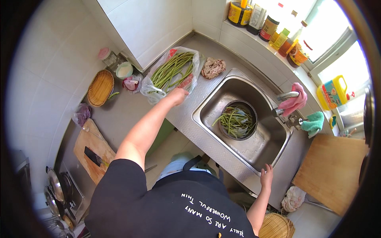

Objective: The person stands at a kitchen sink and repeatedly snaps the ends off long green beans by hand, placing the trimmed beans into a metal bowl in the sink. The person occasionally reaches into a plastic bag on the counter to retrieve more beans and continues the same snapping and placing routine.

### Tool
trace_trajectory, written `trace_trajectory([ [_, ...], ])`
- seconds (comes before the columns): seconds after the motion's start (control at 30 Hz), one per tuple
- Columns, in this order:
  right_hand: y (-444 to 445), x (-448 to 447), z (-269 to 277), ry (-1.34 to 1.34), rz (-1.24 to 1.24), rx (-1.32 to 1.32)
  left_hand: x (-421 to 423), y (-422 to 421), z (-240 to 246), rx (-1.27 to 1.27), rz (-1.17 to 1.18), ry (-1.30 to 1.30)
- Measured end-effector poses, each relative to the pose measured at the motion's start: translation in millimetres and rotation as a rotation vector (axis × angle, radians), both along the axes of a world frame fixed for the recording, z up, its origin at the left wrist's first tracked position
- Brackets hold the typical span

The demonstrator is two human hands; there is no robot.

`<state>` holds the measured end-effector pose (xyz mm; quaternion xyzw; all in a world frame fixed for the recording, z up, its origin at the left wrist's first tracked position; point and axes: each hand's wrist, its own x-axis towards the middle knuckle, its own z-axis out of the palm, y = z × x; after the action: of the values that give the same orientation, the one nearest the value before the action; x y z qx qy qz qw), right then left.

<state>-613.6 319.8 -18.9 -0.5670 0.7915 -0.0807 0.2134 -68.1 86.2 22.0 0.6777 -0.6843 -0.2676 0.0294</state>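
Note:
My left hand (179, 95) is at the near edge of a clear plastic bag (153, 95) on the counter. Long green beans (171, 70) lie bunched inside the bag's open mouth. The fingers are curled and partly hidden, so whether they grip the plastic is unclear. My right hand (267, 175) is by the near right corner of the steel sink (265, 148), fingers apart and holding nothing. Inside the sink stands a dark round pot (255, 114), holding shorter bean pieces (235, 120) and what looks like water. A crumpled patterned cloth or bag (213, 68) lies right of the bag.
Left are a wicker basket (101, 88), a red onion (131, 83), a bowl (124, 70) and a cutting board (89, 136) bearing a cleaver (93, 156). A faucet (288, 95) draped with a pink cloth (295, 99) overhangs the sink. Bottles (269, 27) line the windowsill; a wooden board (330, 172) lies right.

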Motion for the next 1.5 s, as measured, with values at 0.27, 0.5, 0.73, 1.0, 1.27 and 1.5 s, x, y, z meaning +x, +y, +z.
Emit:
trace_trajectory([
  [0.27,-30,14,5,-0.134,-0.133,-0.103,84,-49,12,-0.241,0.378,0.020],
  [0.5,-32,67,20,-0.082,-0.137,-0.065,107,-103,-10,-0.151,0.459,-0.159],
  [0.73,-38,120,30,-0.174,-0.196,0.044,125,-127,-28,-0.046,0.388,-0.013],
  [1.0,-67,148,41,-0.160,-0.098,-0.045,160,-110,35,0.541,0.712,1.314],
  [1.27,-92,167,47,-0.280,-0.064,-0.061,168,-72,137,0.380,0.453,1.124],
  [1.5,-115,191,73,-0.375,-0.131,-0.015,133,-63,199,-0.579,0.204,1.091],
])
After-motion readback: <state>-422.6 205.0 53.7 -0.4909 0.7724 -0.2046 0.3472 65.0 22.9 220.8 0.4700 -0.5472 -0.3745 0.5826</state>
